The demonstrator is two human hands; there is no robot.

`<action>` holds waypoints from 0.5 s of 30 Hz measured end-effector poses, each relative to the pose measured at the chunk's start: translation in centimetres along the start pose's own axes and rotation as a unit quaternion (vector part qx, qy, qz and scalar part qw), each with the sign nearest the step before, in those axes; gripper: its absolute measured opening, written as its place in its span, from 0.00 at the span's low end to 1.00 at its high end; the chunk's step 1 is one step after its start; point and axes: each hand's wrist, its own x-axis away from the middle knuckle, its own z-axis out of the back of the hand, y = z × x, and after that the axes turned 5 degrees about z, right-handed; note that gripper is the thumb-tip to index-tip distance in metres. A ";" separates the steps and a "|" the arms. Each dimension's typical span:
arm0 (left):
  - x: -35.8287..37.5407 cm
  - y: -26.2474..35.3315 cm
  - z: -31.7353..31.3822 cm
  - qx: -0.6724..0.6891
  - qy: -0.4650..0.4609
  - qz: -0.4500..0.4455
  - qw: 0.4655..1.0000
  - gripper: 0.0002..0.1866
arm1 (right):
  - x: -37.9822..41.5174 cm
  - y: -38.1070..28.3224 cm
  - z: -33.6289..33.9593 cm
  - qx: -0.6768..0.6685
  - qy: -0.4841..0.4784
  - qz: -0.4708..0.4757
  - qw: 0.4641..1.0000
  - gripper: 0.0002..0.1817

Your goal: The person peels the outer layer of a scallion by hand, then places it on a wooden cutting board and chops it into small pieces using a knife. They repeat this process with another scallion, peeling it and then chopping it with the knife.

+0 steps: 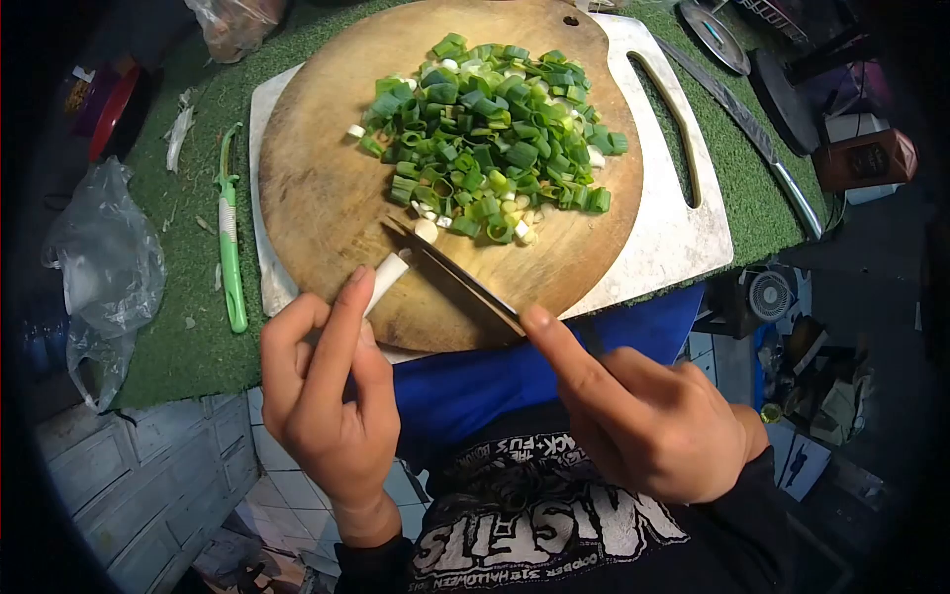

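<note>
My left hand (pixel 332 396) pinches the white end of a spring onion (pixel 387 281) over the lower left of a round wooden cutting board (pixel 315 198). In my right hand (pixel 648 416) is a kitchen knife (pixel 465 278), its index finger stretched along the back of the blade. The blade slants up and left, its tip close to the cut end of the spring onion. Beyond the blade lies a large heap of chopped green and white spring onion (pixel 485 139). Most of the knife's handle is hidden in my right hand.
Under the wooden board is a white cutting board (pixel 708 233) on green turf matting (pixel 188 346). A green peeler (pixel 231 247) and a plastic bag (pixel 109 267) lie left. Another long knife (pixel 762 144) and a brown box (pixel 866 161) are at right.
</note>
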 end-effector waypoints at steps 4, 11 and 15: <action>0.0 0.2 -0.1 -0.001 0.010 0.008 1.000 0.22 | -0.4 -0.5 0.0 0.008 0.019 0.026 0.999 0.37; 0.0 0.0 -0.1 -0.006 0.007 0.002 1.000 0.21 | -0.3 -0.8 -0.5 0.008 -0.003 0.022 1.000 0.36; 0.0 0.0 0.0 -0.014 -0.001 0.003 1.000 0.21 | -1.2 -0.7 -0.7 -0.021 0.006 0.038 0.999 0.36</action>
